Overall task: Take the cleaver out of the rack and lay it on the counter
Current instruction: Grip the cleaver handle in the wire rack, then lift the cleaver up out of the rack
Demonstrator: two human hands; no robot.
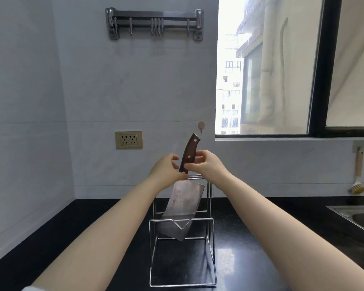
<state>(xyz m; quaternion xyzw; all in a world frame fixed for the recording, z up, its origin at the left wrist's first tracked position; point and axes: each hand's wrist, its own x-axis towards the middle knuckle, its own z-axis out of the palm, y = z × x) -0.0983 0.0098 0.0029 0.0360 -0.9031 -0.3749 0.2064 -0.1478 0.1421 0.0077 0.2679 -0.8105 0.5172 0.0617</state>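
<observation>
The cleaver [182,204] stands tilted in the wire rack [211,244] on the black counter [76,232]. Its broad steel blade points down between the wires and its dark wooden handle [191,149] sticks up to the right. My right hand [207,164] holds the lower handle from the right, with its fingertips curled round it. My left hand [166,169] is just left of the handle with its fingers apart. Its thumb touches the base of the handle by the rack's top wires.
A steel sink [357,217] is set into the counter at the right, with a dish brush [357,181] hanging on the wall above it. A wall socket [128,140] and a hook rail [155,23] are on the back wall, and a window [267,66] is at the right.
</observation>
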